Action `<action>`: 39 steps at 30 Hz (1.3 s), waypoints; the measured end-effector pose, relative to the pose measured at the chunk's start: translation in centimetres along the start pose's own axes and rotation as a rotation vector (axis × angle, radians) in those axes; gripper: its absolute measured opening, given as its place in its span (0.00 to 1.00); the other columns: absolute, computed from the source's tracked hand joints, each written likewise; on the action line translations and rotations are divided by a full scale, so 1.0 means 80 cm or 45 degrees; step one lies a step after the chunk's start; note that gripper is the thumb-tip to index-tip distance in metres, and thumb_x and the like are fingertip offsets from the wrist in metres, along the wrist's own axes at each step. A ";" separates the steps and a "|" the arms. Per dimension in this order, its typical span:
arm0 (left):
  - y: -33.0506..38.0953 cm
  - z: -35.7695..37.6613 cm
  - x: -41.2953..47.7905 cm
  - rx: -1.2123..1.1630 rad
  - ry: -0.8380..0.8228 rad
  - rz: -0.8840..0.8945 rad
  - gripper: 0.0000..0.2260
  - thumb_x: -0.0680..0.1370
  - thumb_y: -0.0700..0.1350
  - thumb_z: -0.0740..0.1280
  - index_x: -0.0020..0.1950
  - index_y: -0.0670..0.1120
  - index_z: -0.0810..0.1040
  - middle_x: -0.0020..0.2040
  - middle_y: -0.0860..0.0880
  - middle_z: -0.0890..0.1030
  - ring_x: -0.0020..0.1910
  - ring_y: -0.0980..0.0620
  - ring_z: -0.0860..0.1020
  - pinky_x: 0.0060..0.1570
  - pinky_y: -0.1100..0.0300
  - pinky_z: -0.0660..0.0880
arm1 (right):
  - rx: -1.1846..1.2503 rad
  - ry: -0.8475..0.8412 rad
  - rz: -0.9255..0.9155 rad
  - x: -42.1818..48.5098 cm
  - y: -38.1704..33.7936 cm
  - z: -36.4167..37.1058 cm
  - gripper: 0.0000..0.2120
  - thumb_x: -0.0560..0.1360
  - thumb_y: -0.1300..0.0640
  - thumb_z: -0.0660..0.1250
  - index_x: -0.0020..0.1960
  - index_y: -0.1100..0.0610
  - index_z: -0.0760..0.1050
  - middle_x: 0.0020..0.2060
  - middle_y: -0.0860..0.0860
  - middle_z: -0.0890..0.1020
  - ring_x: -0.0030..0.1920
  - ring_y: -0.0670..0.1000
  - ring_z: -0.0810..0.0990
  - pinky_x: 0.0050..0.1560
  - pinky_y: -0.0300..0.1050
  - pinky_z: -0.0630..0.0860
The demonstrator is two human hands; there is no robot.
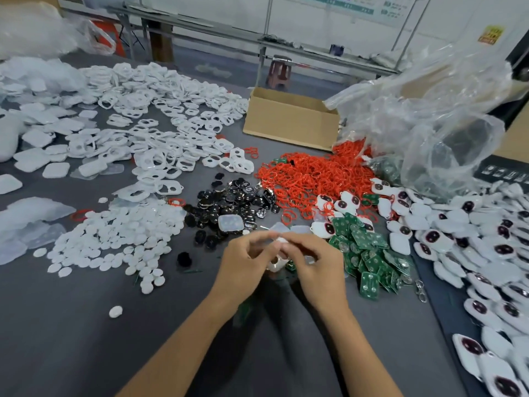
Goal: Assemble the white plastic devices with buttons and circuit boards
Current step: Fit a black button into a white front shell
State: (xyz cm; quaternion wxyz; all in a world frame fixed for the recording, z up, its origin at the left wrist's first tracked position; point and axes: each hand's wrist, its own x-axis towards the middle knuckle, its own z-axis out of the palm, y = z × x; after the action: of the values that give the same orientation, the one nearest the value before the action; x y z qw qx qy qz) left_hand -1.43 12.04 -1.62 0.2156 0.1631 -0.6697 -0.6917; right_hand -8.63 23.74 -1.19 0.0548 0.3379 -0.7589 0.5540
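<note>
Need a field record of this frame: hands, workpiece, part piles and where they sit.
hands: left hand and right hand both grip one white device, details blurred
circuit boards: green pile right of the hands
black buttons: pile just beyond the hands
white discs: pile to the left
red rings: heap beyond the boards
white frames: spread far left
assembled devices: heaped along the right
cardboard box: far centre
</note>
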 end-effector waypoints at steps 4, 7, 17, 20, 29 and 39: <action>0.004 0.001 0.002 -0.111 -0.001 -0.042 0.06 0.78 0.39 0.67 0.47 0.44 0.85 0.39 0.48 0.85 0.35 0.59 0.77 0.32 0.60 0.79 | -0.217 0.006 0.038 0.036 0.008 -0.004 0.09 0.76 0.61 0.66 0.51 0.53 0.83 0.45 0.46 0.85 0.45 0.43 0.81 0.49 0.39 0.76; 0.005 0.000 0.008 -0.246 0.130 -0.095 0.03 0.77 0.38 0.68 0.47 0.42 0.82 0.42 0.43 0.85 0.41 0.46 0.82 0.34 0.56 0.81 | -0.595 0.029 0.052 0.071 0.015 0.000 0.07 0.74 0.61 0.67 0.48 0.55 0.83 0.42 0.50 0.85 0.43 0.48 0.82 0.47 0.43 0.76; -0.009 -0.001 0.016 -0.173 0.168 -0.037 0.09 0.79 0.35 0.64 0.46 0.47 0.81 0.42 0.44 0.83 0.42 0.42 0.83 0.34 0.54 0.81 | -0.987 -0.080 0.241 0.091 0.024 0.025 0.07 0.74 0.55 0.67 0.43 0.56 0.82 0.39 0.55 0.83 0.43 0.59 0.80 0.40 0.47 0.75; -0.010 -0.001 0.014 -0.110 0.146 -0.015 0.12 0.79 0.35 0.64 0.44 0.49 0.85 0.42 0.48 0.83 0.41 0.49 0.83 0.34 0.56 0.81 | -0.696 -0.037 0.132 0.081 0.015 0.013 0.04 0.74 0.59 0.68 0.43 0.57 0.81 0.35 0.50 0.82 0.38 0.52 0.79 0.41 0.45 0.75; -0.005 0.000 0.014 0.013 0.184 0.052 0.06 0.71 0.45 0.75 0.48 0.49 0.86 0.40 0.53 0.85 0.39 0.57 0.82 0.45 0.52 0.81 | -0.015 -0.087 0.153 0.021 0.004 -0.007 0.16 0.76 0.67 0.65 0.41 0.47 0.80 0.32 0.47 0.83 0.32 0.48 0.80 0.39 0.45 0.78; 0.000 0.005 0.008 0.128 0.178 0.209 0.01 0.72 0.39 0.74 0.41 0.44 0.86 0.36 0.52 0.85 0.32 0.59 0.80 0.33 0.69 0.75 | -0.110 -0.073 0.053 0.013 0.006 -0.005 0.12 0.74 0.67 0.67 0.45 0.53 0.84 0.35 0.44 0.83 0.34 0.43 0.79 0.39 0.44 0.78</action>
State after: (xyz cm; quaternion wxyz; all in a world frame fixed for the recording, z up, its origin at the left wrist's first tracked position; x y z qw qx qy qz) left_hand -2.20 12.04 -1.54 0.3092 0.1662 -0.6980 -0.6241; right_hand -9.83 23.69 -0.98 0.0362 0.3351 -0.7901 0.5120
